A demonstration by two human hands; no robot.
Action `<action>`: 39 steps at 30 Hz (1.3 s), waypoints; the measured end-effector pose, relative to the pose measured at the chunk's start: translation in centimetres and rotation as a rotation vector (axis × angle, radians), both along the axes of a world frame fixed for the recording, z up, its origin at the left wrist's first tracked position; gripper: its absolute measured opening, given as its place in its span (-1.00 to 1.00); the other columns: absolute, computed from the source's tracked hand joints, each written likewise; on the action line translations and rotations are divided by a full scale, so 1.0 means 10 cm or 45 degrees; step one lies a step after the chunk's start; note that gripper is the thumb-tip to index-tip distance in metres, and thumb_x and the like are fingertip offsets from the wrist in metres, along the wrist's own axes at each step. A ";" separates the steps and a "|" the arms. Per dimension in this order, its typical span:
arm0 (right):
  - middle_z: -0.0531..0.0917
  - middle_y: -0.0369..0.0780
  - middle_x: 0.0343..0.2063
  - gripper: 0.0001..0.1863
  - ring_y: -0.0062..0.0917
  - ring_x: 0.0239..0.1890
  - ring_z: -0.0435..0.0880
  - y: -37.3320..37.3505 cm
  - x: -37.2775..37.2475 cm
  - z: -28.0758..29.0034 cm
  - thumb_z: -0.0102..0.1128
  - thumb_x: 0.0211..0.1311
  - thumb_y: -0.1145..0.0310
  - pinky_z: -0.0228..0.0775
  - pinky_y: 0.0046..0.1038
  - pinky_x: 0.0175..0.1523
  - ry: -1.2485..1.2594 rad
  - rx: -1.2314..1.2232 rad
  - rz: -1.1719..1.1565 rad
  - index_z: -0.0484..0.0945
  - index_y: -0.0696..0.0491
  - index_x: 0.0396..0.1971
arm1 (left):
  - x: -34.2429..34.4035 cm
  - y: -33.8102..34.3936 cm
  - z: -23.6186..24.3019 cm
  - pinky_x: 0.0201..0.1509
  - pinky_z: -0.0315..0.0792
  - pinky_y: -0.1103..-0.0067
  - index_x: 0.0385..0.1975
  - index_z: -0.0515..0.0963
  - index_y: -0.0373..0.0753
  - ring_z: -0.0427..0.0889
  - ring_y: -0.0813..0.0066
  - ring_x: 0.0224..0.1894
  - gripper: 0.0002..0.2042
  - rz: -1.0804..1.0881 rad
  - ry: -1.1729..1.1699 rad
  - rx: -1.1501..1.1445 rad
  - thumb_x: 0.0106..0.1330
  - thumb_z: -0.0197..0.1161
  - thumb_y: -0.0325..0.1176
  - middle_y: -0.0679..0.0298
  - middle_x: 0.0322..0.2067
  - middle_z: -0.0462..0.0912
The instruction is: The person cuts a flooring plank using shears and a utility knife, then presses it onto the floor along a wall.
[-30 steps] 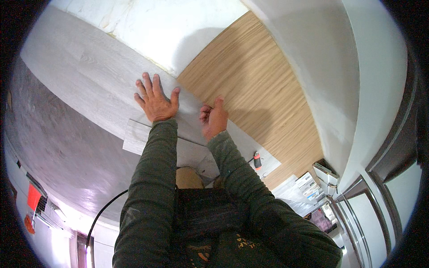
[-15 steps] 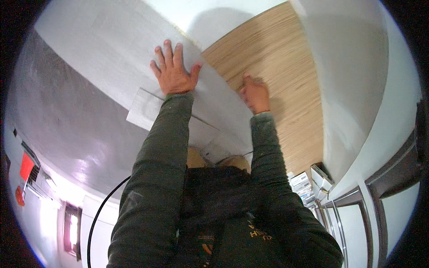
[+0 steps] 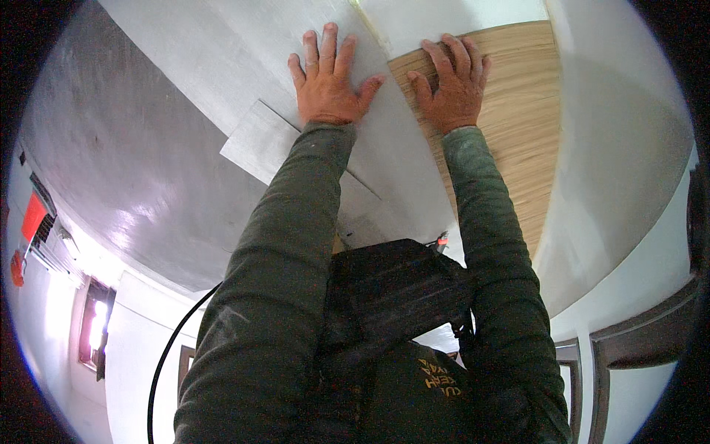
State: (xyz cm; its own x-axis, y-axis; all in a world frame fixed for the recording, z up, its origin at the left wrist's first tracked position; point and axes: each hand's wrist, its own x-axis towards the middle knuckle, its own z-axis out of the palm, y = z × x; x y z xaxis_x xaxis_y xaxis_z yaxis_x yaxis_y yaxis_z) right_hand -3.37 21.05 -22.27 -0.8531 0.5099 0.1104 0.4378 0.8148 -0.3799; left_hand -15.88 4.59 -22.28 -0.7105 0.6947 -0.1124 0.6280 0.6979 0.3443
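My left hand rests with spread fingers on a pale grey board surface. Beside it, my right hand lies palm down on a light brown wood-grain panel, close to that panel's far edge. Its fingers are apart and slightly bent, with nothing held. The panel's left edge runs along the grey boards, between my two hands. A short, light grey piece of board sticks out to the left, next to my left forearm.
Left of the boards spreads a darker grey smooth surface. A pale wall curves along the panel's right side. Beyond the panel's far edge is a white surface. A black cable hangs at lower left. Brown-framed doors stand lower right.
My right hand has moved forward along the wood-grain panel, its curled fingers now spread out. My left hand stays flat on the grey boards. The whole view has shifted as I lean forward.
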 end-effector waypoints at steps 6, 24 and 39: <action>0.42 -0.30 0.16 -0.49 -0.14 0.26 0.28 0.06 0.01 -0.06 0.20 0.10 -0.20 -0.15 0.35 0.31 0.025 0.037 -0.010 0.54 -0.32 0.03 | -0.02 0.03 -0.04 0.40 -0.09 -0.12 0.26 0.37 0.02 0.03 0.03 0.47 -0.25 0.022 -0.034 -0.004 0.07 0.33 0.20 0.24 0.42 0.16; 0.35 -0.14 0.30 -0.35 -0.02 0.36 0.20 -0.08 -0.29 0.01 0.07 0.27 -0.09 -0.22 0.28 0.37 0.191 -0.009 -0.060 0.37 0.02 0.24 | -0.01 -0.04 -0.14 0.44 -0.11 -0.07 0.31 0.32 0.06 0.05 0.06 0.48 -0.45 0.062 -0.033 0.102 0.29 0.11 -0.06 0.30 0.44 0.14; 0.21 0.04 0.38 -0.39 0.02 0.41 0.12 0.08 -0.57 -0.16 0.03 0.26 0.14 -0.14 0.19 0.40 -0.016 0.030 0.034 0.33 0.14 0.26 | -0.01 0.06 -0.03 0.43 -0.20 -0.15 0.32 0.30 0.05 -0.08 0.06 0.51 -0.30 0.070 -0.138 0.074 0.15 0.26 0.11 0.28 0.46 0.08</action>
